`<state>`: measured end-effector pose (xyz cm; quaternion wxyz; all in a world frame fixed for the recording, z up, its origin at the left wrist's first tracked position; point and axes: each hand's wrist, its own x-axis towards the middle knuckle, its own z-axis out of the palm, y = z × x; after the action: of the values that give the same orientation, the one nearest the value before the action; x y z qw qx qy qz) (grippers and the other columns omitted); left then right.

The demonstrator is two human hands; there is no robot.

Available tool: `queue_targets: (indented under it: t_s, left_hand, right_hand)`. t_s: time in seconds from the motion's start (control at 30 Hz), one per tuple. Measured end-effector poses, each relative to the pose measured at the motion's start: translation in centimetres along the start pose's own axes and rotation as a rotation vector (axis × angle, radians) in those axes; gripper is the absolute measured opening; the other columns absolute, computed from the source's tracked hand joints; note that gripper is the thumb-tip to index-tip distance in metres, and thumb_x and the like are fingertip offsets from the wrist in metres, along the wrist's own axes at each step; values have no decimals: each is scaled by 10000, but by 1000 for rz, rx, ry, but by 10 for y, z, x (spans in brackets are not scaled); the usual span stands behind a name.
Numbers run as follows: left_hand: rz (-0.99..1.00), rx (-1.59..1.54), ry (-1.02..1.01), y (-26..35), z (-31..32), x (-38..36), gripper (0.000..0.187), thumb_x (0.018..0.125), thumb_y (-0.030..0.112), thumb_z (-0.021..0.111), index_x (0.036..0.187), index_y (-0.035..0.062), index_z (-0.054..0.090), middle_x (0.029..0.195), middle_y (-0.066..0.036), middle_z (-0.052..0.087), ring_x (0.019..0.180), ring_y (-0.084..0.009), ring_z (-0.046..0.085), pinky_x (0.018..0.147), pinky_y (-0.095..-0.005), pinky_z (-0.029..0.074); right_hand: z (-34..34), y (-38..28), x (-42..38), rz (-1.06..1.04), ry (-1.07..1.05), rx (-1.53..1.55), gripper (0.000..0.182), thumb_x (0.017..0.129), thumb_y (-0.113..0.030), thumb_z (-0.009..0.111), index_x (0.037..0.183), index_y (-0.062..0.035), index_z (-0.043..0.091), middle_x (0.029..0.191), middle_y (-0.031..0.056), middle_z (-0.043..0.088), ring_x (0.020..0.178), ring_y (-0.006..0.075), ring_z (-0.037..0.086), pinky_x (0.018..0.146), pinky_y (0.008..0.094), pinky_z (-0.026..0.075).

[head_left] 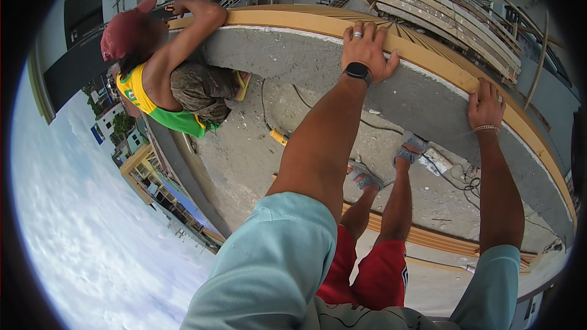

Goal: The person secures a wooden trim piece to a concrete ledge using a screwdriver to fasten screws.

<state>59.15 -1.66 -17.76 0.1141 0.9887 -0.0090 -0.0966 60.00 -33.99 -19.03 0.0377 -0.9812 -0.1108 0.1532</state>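
A long tan ribbed panel (422,50) runs along the outer top edge of a low grey concrete wall (281,54). My left hand (367,52), with a ring and a dark watch, lies over the panel's edge, fingers hooked across it and thumb out to the side. Farther right, my right hand (487,105), with a ring and a bracelet, curls its fingers over the same edge. The undersides of my fingers are hidden. At the left, a co-worker (160,79) in a red cap squats by the wall, one hand raised at the panel's far end, holding a small orange-and-black object.
A yellow corded power tool (279,137) lies on the concrete floor. Black cables (468,186) trail near my sandalled feet. Tan ribbed strips (428,238) lie behind my legs. Beyond the wall are wooden scaffold planks (428,9) and a drop.
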Motion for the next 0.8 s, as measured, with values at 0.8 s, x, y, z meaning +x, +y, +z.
queue_targets:
  t_s: [0.8]
  left_hand:
    - [5, 15, 20, 0, 0, 0, 542, 813, 439, 539, 1214, 76, 555, 1227, -149, 528, 1225, -337, 416, 1030, -486, 283]
  right_hand:
    - [1, 1, 0, 3, 1, 8, 446, 876, -315, 479, 1276, -120, 499, 1235, 123, 542, 1157, 309, 522, 1049, 501, 299]
